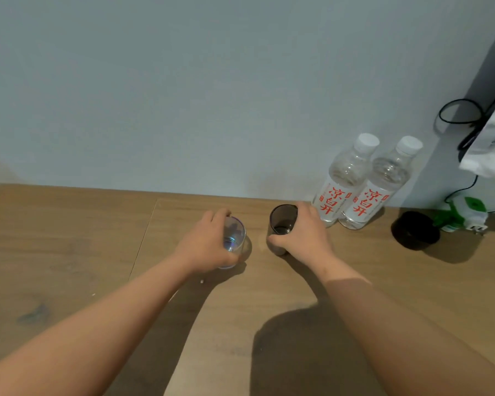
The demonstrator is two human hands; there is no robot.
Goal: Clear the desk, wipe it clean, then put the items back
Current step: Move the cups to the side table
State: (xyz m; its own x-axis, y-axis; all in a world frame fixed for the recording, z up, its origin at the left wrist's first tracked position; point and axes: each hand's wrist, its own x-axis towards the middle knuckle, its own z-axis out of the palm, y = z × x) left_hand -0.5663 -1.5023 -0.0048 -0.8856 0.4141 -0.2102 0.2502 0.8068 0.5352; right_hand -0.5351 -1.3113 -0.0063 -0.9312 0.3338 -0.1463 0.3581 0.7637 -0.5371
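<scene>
Worktop (69, 252): wooden, beneath both forearms.
Left hand (209, 242): grips clear glass (236, 235), fingers curled round its side.
Right hand (307, 235): grips dark glass (283, 221), near clear glass, apart from it.
Water bottles (336, 195): two, upright, side by side, just beyond right hand.
</scene>
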